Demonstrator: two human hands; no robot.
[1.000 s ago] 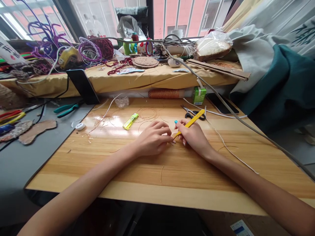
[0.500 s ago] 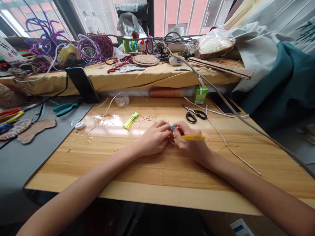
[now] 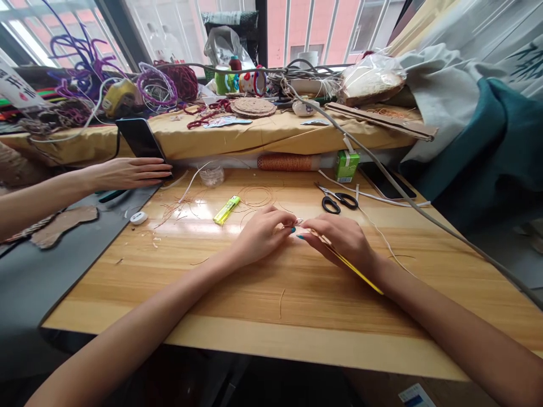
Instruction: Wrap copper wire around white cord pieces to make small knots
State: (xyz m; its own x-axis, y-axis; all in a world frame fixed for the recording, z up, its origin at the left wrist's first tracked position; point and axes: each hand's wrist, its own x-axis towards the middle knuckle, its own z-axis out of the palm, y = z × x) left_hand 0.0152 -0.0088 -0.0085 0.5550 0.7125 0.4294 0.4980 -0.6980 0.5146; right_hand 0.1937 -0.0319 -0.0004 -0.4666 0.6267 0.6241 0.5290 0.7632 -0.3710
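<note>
Near the middle of the wooden table, my left hand pinches a small pale piece, too small to make out well. Close on its right is my right hand, its fingers closed around yellow tweezers that point back toward the wrist. The right fingertips are at the small piece's right side. A yellow-green lighter lies to the left of my left hand. Black-handled scissors rest beyond my right hand. Thin orange thread is looped behind my left hand.
Another person's hand reaches in from the left beside a leaning phone. A green box, an orange thread spool and a clear cup stand at the back. A grey cable crosses the right side.
Another person's hand has come in from the left to the leaning phone. My right hand has turned, and the yellow tweezers now slant down toward my wrist.
</note>
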